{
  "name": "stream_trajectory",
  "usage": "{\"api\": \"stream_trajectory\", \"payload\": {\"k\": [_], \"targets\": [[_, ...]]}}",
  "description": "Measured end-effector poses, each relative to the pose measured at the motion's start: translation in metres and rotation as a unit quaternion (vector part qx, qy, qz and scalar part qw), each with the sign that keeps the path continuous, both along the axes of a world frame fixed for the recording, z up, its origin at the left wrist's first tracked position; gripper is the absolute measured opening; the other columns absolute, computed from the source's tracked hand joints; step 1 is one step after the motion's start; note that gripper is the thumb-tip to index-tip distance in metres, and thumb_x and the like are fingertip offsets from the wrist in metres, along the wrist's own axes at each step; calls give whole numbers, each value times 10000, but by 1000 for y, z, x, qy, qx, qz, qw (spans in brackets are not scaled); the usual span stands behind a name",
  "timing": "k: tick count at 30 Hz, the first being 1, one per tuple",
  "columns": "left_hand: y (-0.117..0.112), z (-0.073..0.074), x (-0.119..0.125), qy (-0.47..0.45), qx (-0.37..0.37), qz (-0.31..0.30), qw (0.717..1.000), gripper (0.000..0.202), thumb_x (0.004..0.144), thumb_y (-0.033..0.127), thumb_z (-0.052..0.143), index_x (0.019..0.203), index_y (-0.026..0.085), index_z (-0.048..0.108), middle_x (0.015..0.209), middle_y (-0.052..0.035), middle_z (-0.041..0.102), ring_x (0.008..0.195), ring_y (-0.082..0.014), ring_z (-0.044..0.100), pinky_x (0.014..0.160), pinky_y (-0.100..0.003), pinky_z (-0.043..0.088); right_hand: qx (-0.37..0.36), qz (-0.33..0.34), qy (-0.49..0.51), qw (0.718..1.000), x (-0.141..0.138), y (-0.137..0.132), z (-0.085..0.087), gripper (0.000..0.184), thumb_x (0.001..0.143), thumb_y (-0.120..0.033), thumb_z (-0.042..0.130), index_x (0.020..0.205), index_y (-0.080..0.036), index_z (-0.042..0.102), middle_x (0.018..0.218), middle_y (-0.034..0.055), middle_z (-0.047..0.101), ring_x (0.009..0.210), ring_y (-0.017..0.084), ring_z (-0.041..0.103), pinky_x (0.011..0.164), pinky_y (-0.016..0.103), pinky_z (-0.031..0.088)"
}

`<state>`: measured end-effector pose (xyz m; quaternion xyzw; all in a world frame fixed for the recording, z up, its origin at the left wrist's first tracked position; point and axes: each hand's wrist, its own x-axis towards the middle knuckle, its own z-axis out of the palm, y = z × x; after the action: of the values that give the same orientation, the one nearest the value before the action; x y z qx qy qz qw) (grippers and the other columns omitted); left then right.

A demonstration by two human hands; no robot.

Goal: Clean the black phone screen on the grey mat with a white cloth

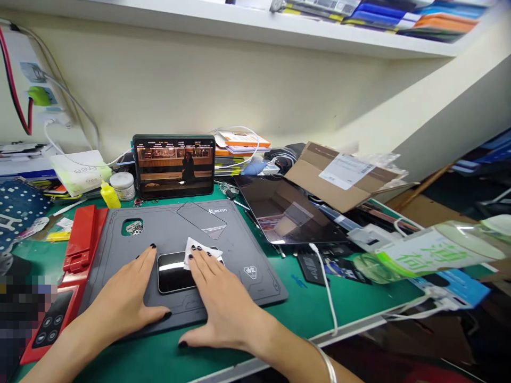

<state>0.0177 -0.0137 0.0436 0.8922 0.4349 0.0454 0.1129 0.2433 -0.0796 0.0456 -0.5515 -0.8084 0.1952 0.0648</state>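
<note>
Phone [171, 274] on mat [247, 244], wipe [197, 249] on phone, tablet [174, 166] behind mat — box [319, 181] right.

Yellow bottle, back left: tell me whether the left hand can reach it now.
Probably yes. The left hand lies flat and empty on the grey mat; only open mat lies between it and the yellow bottle, and the white jar stands beside the bottle, not in front.

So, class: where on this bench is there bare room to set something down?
Bare: the grey mat beyond the left hand, and the green table between mat and white cable. Crowded: packets and box to the right, red tool on the left.
</note>
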Motion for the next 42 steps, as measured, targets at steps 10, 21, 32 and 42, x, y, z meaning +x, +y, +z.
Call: {"api": "stream_trajectory", "payload": {"k": [10,21,32,42], "targets": [[5,-11,-4,-11,20,-13,1000,954,682,472,676,1475,126,273,1499,-203,372,1335,-364,431,1046,-472,453,6,59,-3,998,-15,-21,5,1251,671,-779,620,1499,45,172,1574,246,70,1472,348,25,1219,446,54],[7,-16,-7,-27,42,-9,999,848,743,466,598,1458,142,278,1484,-186,413,1322,-356,450,1049,-475,457,130,106,-8,986,-37,-1,6,1208,697,-812,553,1466,67,243,1560,256,198,1468,335,119,1214,383,36],[10,-19,-9,-5,51,-9,999,945,711,505,664,1476,121,264,1506,-190,372,1330,-355,440,1042,-464,465,11,-36,-18,999,15,-16,-4,1286,655,-844,550,1505,36,154,1580,250,41,1469,366,16,1207,498,104],[9,-24,-10,-15,71,-22,997,980,680,491,694,1480,125,262,1499,-191,383,1333,-353,438,1031,-449,473,10,33,-20,999,-11,-28,8,1203,708,-811,542,1498,31,204,1553,303,60,1452,404,14,1201,499,74]]}}
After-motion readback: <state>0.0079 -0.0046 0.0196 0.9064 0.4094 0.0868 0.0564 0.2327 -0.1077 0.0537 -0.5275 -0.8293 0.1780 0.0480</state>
